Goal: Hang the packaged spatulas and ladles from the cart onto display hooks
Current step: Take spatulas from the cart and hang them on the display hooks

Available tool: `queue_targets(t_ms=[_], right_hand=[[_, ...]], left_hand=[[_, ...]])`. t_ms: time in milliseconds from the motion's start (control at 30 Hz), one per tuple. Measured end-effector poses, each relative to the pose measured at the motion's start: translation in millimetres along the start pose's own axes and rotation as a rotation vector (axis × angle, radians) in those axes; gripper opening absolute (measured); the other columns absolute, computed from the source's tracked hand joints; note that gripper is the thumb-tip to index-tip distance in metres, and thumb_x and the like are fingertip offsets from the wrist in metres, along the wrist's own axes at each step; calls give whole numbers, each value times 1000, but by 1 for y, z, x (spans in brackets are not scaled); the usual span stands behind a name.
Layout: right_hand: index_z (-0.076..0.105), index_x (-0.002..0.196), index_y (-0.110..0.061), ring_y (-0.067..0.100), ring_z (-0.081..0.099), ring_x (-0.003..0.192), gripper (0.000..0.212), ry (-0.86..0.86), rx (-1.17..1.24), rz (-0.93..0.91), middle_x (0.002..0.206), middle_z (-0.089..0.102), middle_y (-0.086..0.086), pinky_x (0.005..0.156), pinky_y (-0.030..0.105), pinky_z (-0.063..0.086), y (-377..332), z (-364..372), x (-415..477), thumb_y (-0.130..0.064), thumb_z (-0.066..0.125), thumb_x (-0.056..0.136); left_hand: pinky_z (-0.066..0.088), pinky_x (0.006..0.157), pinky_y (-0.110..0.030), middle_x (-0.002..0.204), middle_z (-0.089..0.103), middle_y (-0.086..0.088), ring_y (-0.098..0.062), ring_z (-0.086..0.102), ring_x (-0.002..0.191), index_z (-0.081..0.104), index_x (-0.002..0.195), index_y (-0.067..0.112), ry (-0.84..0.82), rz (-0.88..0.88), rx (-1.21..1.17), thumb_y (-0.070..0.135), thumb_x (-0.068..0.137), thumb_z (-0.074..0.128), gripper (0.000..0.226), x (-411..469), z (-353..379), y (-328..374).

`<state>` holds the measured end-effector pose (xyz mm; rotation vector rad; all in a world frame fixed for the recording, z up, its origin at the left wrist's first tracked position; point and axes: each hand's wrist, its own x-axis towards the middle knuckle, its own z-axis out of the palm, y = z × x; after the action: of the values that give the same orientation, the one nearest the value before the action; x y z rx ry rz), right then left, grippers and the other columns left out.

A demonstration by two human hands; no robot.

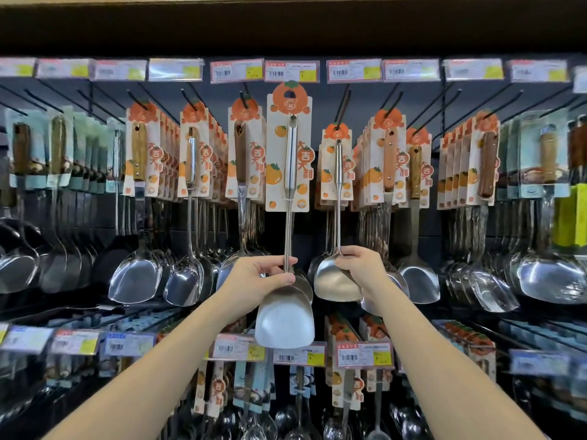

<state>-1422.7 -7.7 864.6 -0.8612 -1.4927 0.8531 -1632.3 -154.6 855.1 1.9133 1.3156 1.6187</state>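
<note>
Here, left of centre, the left hand (265,274) pinches the thin steel shank of a packaged spatula (288,198) just above its blade, card raised toward the price tags at upper centre; rigid, top-light and blade-heavy, probably slick where polished, so gripping low suits it; right of centre, the right hand (362,265) closes its fingers on a hanging spatula (337,249) at the neck.

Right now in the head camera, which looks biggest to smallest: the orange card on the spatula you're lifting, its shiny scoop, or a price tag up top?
1. Orange card.
2. Shiny scoop, though nearness to the camera enlarges it.
3. Price tag.
</note>
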Motion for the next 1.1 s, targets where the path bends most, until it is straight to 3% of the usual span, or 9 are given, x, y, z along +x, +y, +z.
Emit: queue_targets(t_ms=[67, 167, 267, 400, 467, 600, 800, 1000, 1100], right_hand=[[72, 119, -7, 20, 64, 95, 32, 2, -40, 31, 108, 72, 11, 81, 23, 53, 5, 2, 10, 0, 73, 88], [72, 117, -8, 26, 65, 108, 30, 32, -48, 117, 115, 71, 12, 99, 34, 51, 17, 5, 23, -7, 77, 87], [68, 117, -2, 32, 63, 109, 35, 52, -192, 140, 109, 68, 13, 96, 41, 49, 16, 10, 17, -22, 75, 89], [54, 141, -6, 31, 54, 130, 45, 232, -304, 21, 139, 60, 12, 106, 36, 41, -12, 9, -2, -19, 56, 99], [57, 140, -12, 24, 59, 123, 41, 256, -79, -65, 135, 63, 7, 104, 36, 44, -32, 5, -13, -20, 53, 100], [49, 140, -16, 21, 74, 101, 43, -37, 281, -130, 125, 68, 6, 96, 40, 58, -75, 0, -30, -29, 60, 101], [47, 137, -13, 23, 78, 85, 47, -116, 241, -300, 114, 75, 5, 77, 34, 64, -107, -5, -29, -19, 69, 97], [46, 143, -9, 25, 78, 81, 57, -86, 231, -327, 115, 75, 9, 82, 43, 64, -119, -13, -13, -17, 73, 93], [59, 130, -15, 26, 76, 83, 38, -64, 256, -351, 110, 77, 6, 82, 45, 63, -126, -16, -5, -15, 72, 94]], left_hand=[[53, 76, -13, 67, 61, 9, -3, 60, 71, 77, 116, 26, -6, -7, -16, 15, 91, 77, 27, 1, 4, -1], [51, 71, -14, 68, 59, 6, -4, 57, 68, 76, 117, 26, -40, -13, -39, 15, 91, 77, 28, 2, 12, -4], [48, 66, -11, 66, 61, 9, -2, 56, 64, 77, 113, 28, -66, -18, -53, 13, 91, 77, 27, 4, 20, -8], [48, 67, -14, 66, 63, 8, -4, 56, 65, 77, 115, 27, -92, -15, -68, 14, 90, 79, 28, 11, 30, -12], [49, 66, -14, 68, 63, 6, -5, 57, 65, 76, 117, 27, -101, -19, -81, 15, 90, 79, 29, 14, 34, -11], [52, 68, -17, 74, 64, 1, -7, 59, 67, 75, 119, 27, -121, -14, -86, 16, 91, 78, 31, 20, 46, -5], [52, 71, -25, 74, 60, -2, -12, 56, 69, 77, 113, 32, -125, 22, -86, 17, 89, 80, 29, 31, 62, 6], [53, 67, -18, 84, 78, -7, -8, 68, 72, 65, 117, 32, -79, 83, -3, 22, 86, 83, 38, 44, 66, 25], [56, 67, -25, 88, 78, -9, -11, 68, 70, 61, 120, 29, -84, 96, -9, 22, 86, 83, 42, 52, 67, 37]])
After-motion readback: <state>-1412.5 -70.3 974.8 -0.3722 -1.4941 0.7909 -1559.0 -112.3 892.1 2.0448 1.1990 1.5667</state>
